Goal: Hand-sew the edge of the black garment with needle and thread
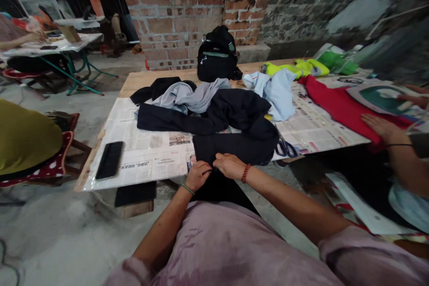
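Newspaper [147, 140] covers the wooden table [150, 78], where a dark garment [234, 146] lies at the near edge, its closest strip running left to right. Left hand [199, 175] and right hand [230, 166] pinch that strip's near edge toward its left end, fingertips close together; the cloth's bulk stretches ahead and rightward, nearer the right hand.

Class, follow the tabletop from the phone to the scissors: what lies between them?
In the head view, newspaper lies next to the phone; beyond it, the dark cloth stretches across to the scissors.
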Motion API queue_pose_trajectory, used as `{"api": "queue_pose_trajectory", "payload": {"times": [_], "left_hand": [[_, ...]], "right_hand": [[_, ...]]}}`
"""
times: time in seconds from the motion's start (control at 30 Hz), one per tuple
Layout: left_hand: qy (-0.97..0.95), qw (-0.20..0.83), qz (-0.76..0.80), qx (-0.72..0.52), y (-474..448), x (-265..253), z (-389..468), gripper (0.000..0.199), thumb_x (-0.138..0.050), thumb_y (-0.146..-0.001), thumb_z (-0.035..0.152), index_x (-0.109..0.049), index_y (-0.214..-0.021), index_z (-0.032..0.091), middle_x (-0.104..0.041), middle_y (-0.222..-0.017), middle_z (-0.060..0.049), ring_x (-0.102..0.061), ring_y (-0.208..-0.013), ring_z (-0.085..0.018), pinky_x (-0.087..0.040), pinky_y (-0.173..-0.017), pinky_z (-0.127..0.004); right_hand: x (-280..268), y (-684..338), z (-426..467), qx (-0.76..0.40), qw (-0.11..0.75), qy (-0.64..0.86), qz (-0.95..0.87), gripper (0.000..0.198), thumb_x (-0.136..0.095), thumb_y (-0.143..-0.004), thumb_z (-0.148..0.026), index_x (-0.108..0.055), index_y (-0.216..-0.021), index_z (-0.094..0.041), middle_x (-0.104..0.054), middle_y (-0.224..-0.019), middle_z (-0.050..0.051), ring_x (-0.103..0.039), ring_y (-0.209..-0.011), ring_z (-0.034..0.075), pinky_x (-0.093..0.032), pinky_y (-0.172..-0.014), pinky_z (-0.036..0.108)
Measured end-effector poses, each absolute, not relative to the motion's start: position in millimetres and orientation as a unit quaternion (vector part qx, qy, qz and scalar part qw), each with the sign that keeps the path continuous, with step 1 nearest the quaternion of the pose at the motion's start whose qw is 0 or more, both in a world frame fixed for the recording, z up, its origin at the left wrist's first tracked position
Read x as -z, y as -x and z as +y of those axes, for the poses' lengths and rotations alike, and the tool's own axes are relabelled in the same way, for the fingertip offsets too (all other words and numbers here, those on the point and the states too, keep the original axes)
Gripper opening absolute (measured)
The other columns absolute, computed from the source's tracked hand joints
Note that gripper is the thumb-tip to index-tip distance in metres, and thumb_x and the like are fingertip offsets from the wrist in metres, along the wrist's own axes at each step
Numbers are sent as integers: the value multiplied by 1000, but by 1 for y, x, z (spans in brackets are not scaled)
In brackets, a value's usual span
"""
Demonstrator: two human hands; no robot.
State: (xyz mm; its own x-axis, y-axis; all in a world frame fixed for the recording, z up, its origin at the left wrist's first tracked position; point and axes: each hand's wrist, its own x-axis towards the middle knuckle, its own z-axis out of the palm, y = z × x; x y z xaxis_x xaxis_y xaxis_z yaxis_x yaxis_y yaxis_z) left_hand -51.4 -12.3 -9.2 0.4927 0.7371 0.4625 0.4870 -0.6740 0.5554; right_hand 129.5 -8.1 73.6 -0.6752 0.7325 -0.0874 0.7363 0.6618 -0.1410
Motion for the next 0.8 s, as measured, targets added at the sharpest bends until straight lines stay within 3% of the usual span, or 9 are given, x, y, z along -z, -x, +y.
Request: {"api": "queue_pose_trajectory", "payload": {"times": [0.37,0.8], "left_hand": [[-832,213,373,-352,52,9,-10,19,-48,-74,8,-61,-82,19,-58,-81,-4,-55,-81,-14,-46,-75,-28],[-796,232,416,-373,50,6,-11,17,-54,-71,6,-62,-78,19,-60,-76,-1,-55,-75,-13,-46,-71,-26]], "right_hand": [[-83,-116,-1,66,60,-355,931,18,-43,-77,-13,-60,-81,-16,-55,-82,6,-52,-70,13,-33,-67,25],[-81,-111,1,87,71,-374,921,19,-47,-71,-9,-61,-80,-18,-56,-85,5,-54,-74,14,-34,-59,22]]}}
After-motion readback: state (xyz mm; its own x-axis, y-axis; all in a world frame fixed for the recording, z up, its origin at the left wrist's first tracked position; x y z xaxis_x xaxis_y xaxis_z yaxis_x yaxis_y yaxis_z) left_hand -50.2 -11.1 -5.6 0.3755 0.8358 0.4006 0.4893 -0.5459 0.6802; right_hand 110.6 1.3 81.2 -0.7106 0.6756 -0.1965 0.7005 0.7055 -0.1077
